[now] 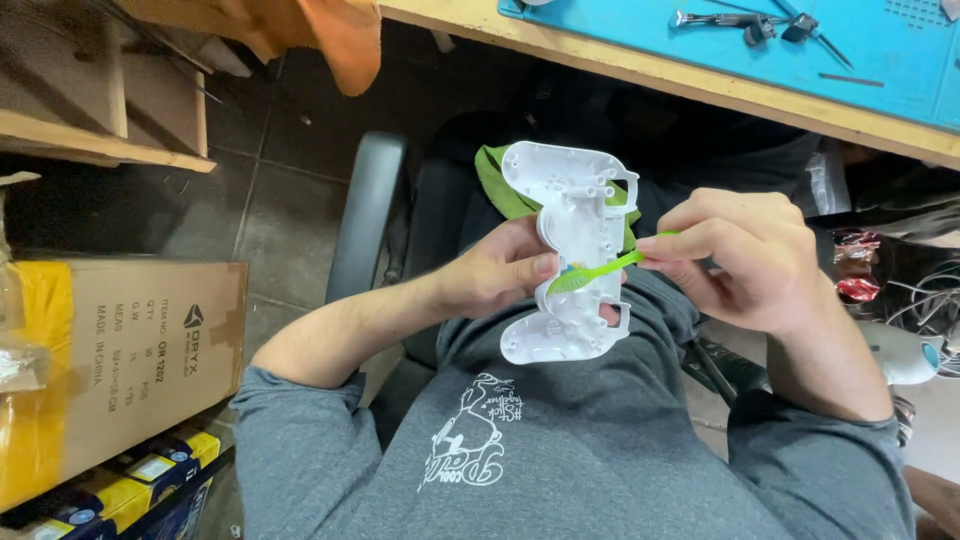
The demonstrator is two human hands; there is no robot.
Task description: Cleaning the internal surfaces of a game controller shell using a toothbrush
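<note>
The left hand (500, 270) holds a white controller shell (572, 250) while the right hand (745, 260) presses a green toothbrush (600, 270) against it.

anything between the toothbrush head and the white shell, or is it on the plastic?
Nothing visible in the way. The right hand holds the green toothbrush, and its head lies against the inner face of the white shell. The left hand grips the shell's edge beside the brush head, not under it.

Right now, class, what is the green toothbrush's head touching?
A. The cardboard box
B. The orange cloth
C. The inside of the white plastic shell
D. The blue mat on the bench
C: the right hand holds the green toothbrush with its head against the white plastic shell, which the left hand grips.
</note>
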